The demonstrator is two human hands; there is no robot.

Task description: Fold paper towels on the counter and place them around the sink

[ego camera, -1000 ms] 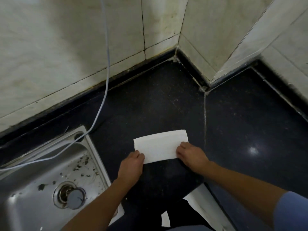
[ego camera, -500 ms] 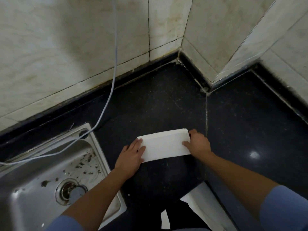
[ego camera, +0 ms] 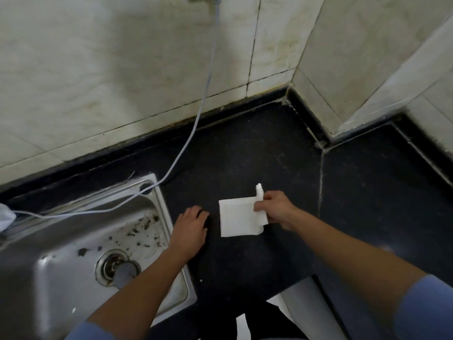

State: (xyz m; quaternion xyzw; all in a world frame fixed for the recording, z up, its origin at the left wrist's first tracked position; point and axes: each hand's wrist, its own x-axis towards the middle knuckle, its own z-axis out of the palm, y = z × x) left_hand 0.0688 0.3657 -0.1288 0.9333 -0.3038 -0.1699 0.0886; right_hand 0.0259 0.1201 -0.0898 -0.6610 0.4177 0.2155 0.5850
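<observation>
Left hand (ego camera: 190, 227) lies palm down, fingers seemingly relaxed; right hand (ego camera: 278, 209) pinches the towel (ego camera: 236, 219), both forearms extended forward.

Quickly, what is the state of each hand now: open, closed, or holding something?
Left hand: open, holds nothing, rests on the counter.
Right hand: pinches the right edge of the paper towel.

A white towel (ego camera: 239, 218) lies folded on the dark counter (ego camera: 245, 155), its 3 o'clock flap lifted upright and pinched by the right hand (ego camera: 279, 209). The steel sink (ego camera: 163, 204), flecked with debris, sits near at the towel's 9 o'clock.
</observation>
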